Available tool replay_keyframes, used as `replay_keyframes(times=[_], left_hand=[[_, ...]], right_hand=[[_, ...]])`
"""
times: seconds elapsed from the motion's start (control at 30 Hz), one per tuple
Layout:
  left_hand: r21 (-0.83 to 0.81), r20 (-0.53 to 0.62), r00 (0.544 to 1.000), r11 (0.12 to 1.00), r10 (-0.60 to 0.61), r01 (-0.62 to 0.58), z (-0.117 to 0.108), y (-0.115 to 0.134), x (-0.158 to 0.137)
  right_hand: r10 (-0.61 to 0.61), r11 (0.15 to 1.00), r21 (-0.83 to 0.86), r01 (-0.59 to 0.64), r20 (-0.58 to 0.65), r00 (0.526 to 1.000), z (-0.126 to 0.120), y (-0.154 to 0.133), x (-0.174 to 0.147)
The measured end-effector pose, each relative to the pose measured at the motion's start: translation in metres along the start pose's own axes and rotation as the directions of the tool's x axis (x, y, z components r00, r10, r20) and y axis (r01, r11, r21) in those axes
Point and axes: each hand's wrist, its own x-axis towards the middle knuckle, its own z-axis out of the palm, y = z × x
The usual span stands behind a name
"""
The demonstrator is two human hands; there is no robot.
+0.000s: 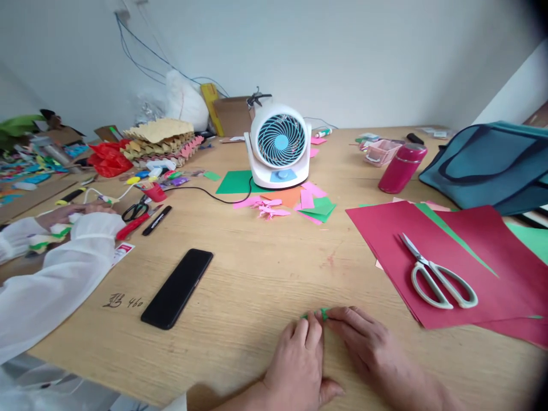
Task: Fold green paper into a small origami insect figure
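A small piece of green paper (pixel 324 313) lies on the table close in front of me, mostly hidden under my fingers. My left hand (pixel 297 354) presses on its left part with curled fingertips, the thumb reaching out to the right below. On the other side, my right hand (pixel 370 342) grips its right end, fingers pressed together. Whether the paper is folded cannot be made out. To the right, white-handled scissors (pixel 443 285) rest, blades slightly apart, on sheets of dark red paper (pixel 385 228). A black phone (pixel 177 289) lies to the left of my hands.
A white fan (pixel 280 148) stands at the back, with pink paper pieces (pixel 274 211) and green sheets (pixel 319 209) before it. A magenta bottle (pixel 402 168) and a blue bag (pixel 488 165) stand back right. At left, another person's white sleeves (pixel 64 274) rest near black-handled scissors (pixel 136 210).
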Motion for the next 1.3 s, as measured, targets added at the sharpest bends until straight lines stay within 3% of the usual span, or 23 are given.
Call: replay_keyframes(times=[0.1,0.37,0.63,0.87,1.07,1.3], left_hand=[[0.031,-0.079,0.997,1.0,0.008,-0.005,0.005,0.0,-0.001],[0.092,-0.02,1.0,0.996,0.012,-0.01,0.009,0.008,0.001],[-0.02,0.116,0.991,0.998,-0.064,0.067,-0.001,0.005,0.0],[-0.014,0.238,0.967,0.995,-0.093,0.099,-0.008,0.011,0.006],[-0.055,0.314,0.945,0.992,-0.088,0.111,-0.011,0.009,0.005],[-0.224,0.352,0.933,0.962,-0.07,0.157,-0.018,-0.005,-0.003]], right_hand=[[0.018,1.0,0.017,-0.019,0.019,1.0,-0.001,-0.001,0.001],[0.012,1.0,0.024,-0.013,0.018,1.0,0.001,-0.001,0.001],[0.004,0.997,-0.074,0.001,0.063,0.998,-0.002,-0.007,0.003],[-0.048,0.987,-0.152,0.055,0.05,0.998,-0.008,-0.015,0.007],[-0.064,0.99,-0.125,0.063,-0.007,0.998,-0.004,-0.011,0.005],[-0.059,0.995,-0.083,0.058,-0.003,0.998,-0.005,-0.008,0.002]])
